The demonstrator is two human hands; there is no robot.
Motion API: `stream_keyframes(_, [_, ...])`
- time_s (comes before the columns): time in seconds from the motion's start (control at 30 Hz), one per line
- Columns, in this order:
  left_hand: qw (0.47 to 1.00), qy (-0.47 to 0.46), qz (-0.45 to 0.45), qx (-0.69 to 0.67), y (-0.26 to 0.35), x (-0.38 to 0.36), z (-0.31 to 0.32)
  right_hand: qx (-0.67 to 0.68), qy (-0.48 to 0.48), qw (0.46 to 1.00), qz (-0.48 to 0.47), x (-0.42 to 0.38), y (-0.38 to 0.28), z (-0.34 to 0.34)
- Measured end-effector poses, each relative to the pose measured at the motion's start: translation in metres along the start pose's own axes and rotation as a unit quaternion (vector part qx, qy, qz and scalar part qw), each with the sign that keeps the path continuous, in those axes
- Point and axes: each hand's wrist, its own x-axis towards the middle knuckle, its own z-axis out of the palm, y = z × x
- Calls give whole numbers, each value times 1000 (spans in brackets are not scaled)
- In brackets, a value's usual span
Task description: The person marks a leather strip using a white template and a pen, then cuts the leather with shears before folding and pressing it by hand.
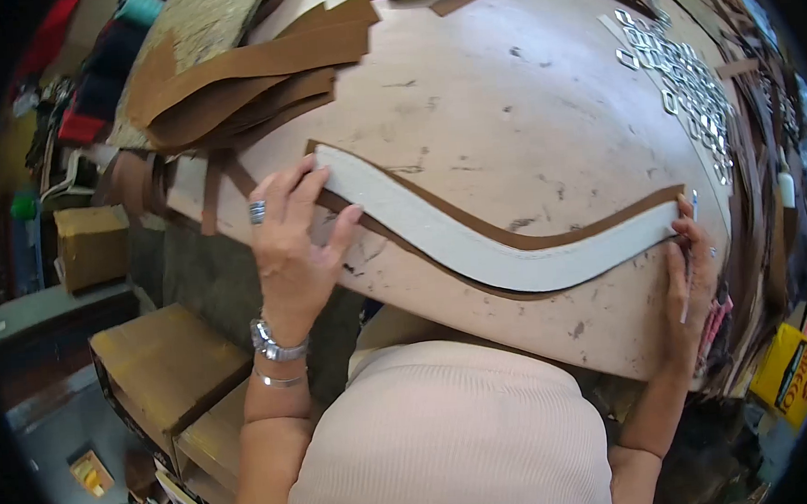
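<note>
A white curved template (pixel 515 262) lies on a brown leather strip (pixel 596 226), whose edges show along both sides of it. My left hand (pixel 293 226) holds the left end, with fingertips and thumb pressed on the template's edge. At the other end is my right hand (pixel 689 267), its fingers closed around a thin, light pen-like stick (pixel 684 311) and touching the template's tip. The stick's working end is too small to make out.
Brown leather strips (pixel 245 77) are piled at the table's (pixel 470 128) upper left. Several metal buckles (pixel 679 73) lie at the upper right, beside more hanging strips (pixel 751 194). Cardboard boxes (pixel 170 363) stand at the lower left. A yellow package (pixel 790 372) is at the right.
</note>
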Motion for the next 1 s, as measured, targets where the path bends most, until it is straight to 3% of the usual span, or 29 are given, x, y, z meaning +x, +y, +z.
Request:
stream_keyframes(0.13, [1000,0,-5,-26,-1,-1,6,-45,-5,999,19,-1,1,-5])
stream_keyframes(0.2, [999,9,-2,-36,-1,-1,8,87,69,993,28,-4,12,-1])
stream_keyframes(0.3, [1000,13,0,-21,-5,-2,10,63,102,992,-37,-4,16,1])
stream_keyframes(0.4, [999,21,13,-38,-9,-4,12,27,76,996,-40,-4,12,-3])
stream_keyframes(0.6, [999,16,9,-32,-12,-6,11,135,58,989,-10,-4,14,-4])
stream_keyframes(0.8, [999,23,11,-41,-11,-5,11,39,24,998,-40,-5,13,-8])
stream_keyframes(1.0, [999,26,28,-30,-11,-5,11,63,30,997,-35,-5,11,-8])
